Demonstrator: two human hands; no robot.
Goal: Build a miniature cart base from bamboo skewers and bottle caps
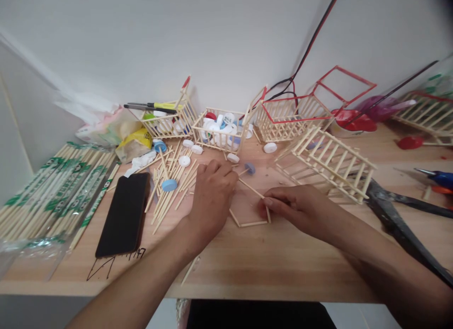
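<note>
On the pale wood-grain surface [262, 267], near its middle, I watch a small frame of thin pale wooden sticks [253, 223]. The right hand [293, 204] pinches its right corner, fingers closed on the wood. The left hand [214, 189] curls over its left end; fingertips hidden from me, grip I cannot tell. Tilted slatted stick basket [329, 178] just beyond the right hand; black rectangular phone [123, 215] farther left.

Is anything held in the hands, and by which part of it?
A small frame of wooden sticks: the right hand pinches it near one corner; the left hand is at its opposite side, exact grip hidden.
</note>
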